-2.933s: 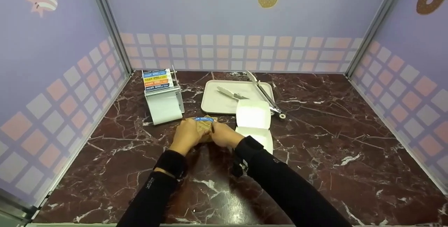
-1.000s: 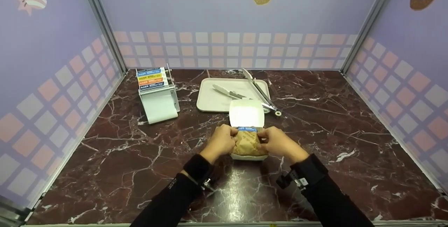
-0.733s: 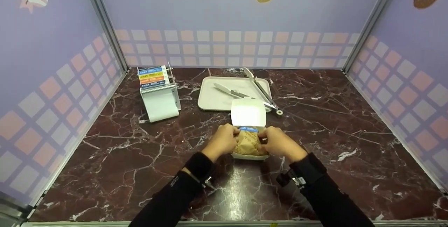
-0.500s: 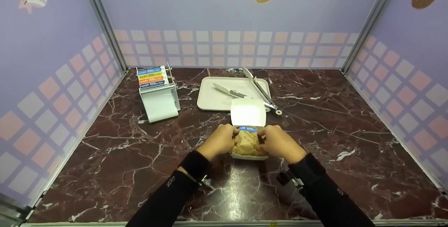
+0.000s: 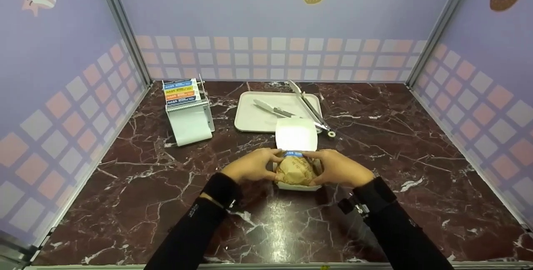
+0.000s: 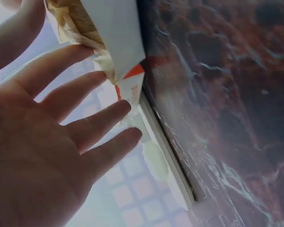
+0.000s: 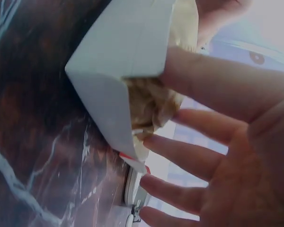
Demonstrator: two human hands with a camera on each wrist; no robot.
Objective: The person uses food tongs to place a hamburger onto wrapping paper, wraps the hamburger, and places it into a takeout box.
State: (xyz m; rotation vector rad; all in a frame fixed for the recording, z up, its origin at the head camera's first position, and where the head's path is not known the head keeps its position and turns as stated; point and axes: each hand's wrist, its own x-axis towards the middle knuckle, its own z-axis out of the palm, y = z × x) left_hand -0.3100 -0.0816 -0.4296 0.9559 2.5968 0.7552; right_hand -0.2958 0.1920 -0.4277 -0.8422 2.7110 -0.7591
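Observation:
A burger-shaped bundle in brown printed paper [image 5: 296, 170], fastened with a blue label [image 5: 293, 153], sits in the base of an open white carton [image 5: 297, 187]. The carton's lid [image 5: 296, 135] stands raised behind it. My left hand [image 5: 255, 165] is spread at the bundle's left side, index fingertip at the paper in the left wrist view. On the opposite side is my right hand [image 5: 339, 167]; its thumb [image 7: 189, 71] lies at the carton rim, and its fingertips reach the wrapper. Both hands have nearly straight fingers.
Behind the carton lies a cream tray [image 5: 249, 122] with a metal spreading tool [image 5: 266, 106] and tongs [image 5: 310, 105] on it; the tongs' ring end overhangs its front right. A label dispenser [image 5: 189, 114] with several coloured rolls stands to the left. Patterned walls enclose the dark marble table [image 5: 395, 170].
Both hands have carried the wrapped bundle rightward from beside the dispenser and lowered it into the carton. In the last half second the fingers have loosened and spread around it.

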